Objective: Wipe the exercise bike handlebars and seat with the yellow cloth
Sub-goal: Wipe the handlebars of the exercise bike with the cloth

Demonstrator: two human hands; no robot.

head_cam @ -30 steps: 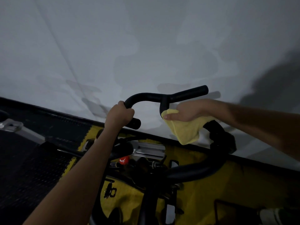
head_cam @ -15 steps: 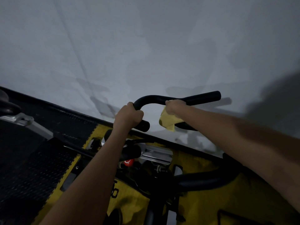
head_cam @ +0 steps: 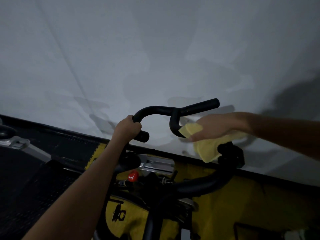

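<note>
The black handlebars [head_cam: 155,110] of the exercise bike curve across the middle of the view. My left hand [head_cam: 127,129] grips the left bend of the bar. My right hand [head_cam: 213,126] holds the yellow cloth [head_cam: 206,148] against the lower right curve of the bar, fingers wrapped over the cloth and slightly blurred. Most of the cloth hangs below the hand. The seat is not visible.
A grey wall [head_cam: 155,49] rises right behind the handlebars. Below are the bike's frame with a red knob [head_cam: 133,176], a silver bracket [head_cam: 157,164], a black clamp [head_cam: 231,154], and yellow and black floor mats [head_cam: 225,213]. Another machine's silver edge [head_cam: 17,143] sits at the left.
My right hand with the cloth slid from the top centre of the bar down and right to the lower right curve. My left hand kept its grip.
</note>
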